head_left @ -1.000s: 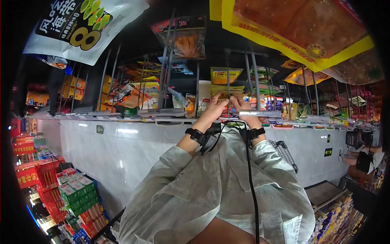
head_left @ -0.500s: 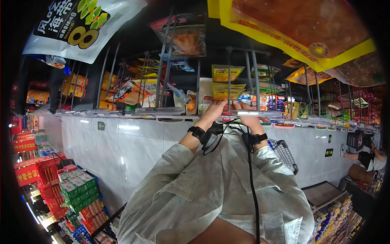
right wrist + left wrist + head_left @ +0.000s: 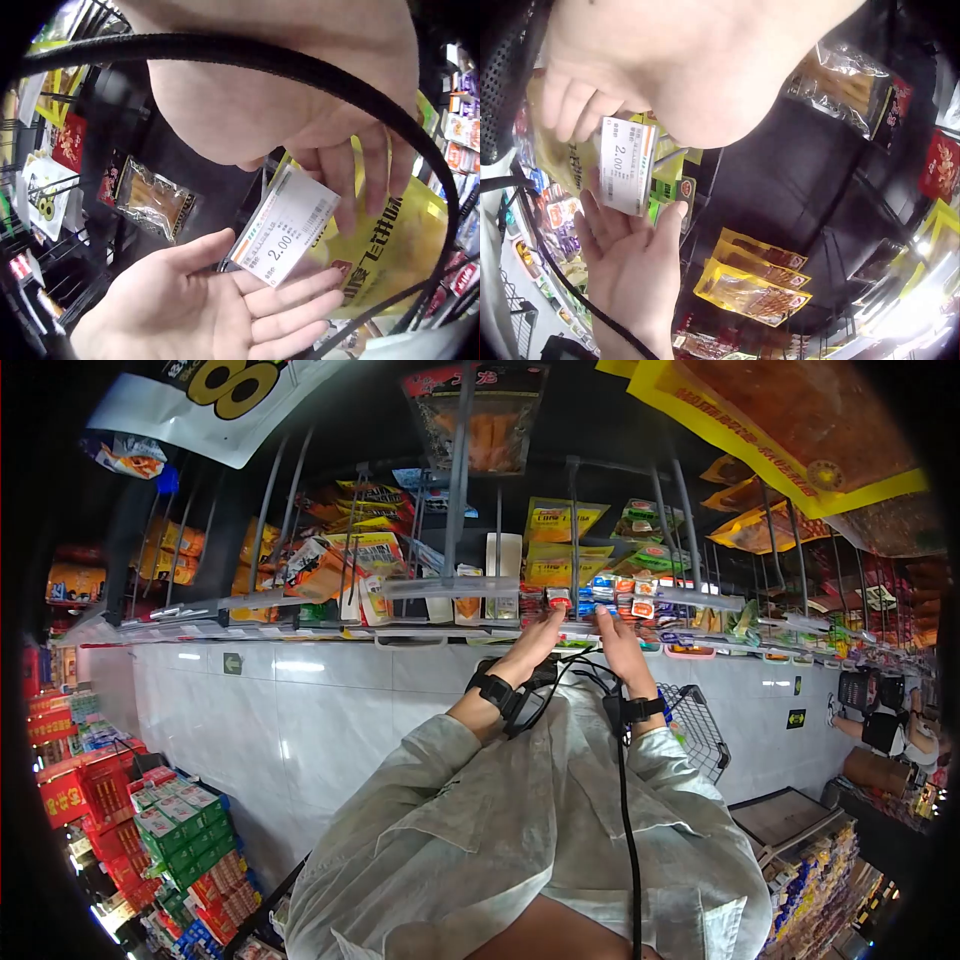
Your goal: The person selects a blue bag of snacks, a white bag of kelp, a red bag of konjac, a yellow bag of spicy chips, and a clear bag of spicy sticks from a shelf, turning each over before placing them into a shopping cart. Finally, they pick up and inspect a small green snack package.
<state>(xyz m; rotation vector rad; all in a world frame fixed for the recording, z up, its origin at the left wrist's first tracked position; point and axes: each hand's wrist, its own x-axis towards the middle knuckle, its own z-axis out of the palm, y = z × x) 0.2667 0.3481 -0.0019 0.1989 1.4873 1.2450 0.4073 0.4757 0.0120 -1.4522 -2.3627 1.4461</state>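
Both my hands are at the front of a snack rack, fingers extended, a small distance apart. My left hand [image 3: 535, 648] is beside the lower yellow packet [image 3: 565, 565] hanging from a hook, and my right hand [image 3: 622, 650] is on its other side. A white price tag [image 3: 285, 225] reading 2.00 stands between the hands. In the right wrist view the left hand's palm faces up, its straight fingers over the yellow packet [image 3: 397, 240]. The left wrist view has the right hand [image 3: 634, 277] with its fingers partly behind the tag [image 3: 626, 165].
Metal hooks carry several hanging snack packets, such as a dark-framed one [image 3: 480, 425] above. Small colourful packs [image 3: 625, 592] fill the shelf by the hands. A shopping cart [image 3: 695, 732] stands at the right, stacked boxes [image 3: 180, 820] at the lower left. A black cable [image 3: 625, 810] hangs in front.
My hands were close together at the lower yellow packet; they have drawn down and apart, fingers straightened. The head view has shifted, so the rack appears lower and the big packets at the top higher.
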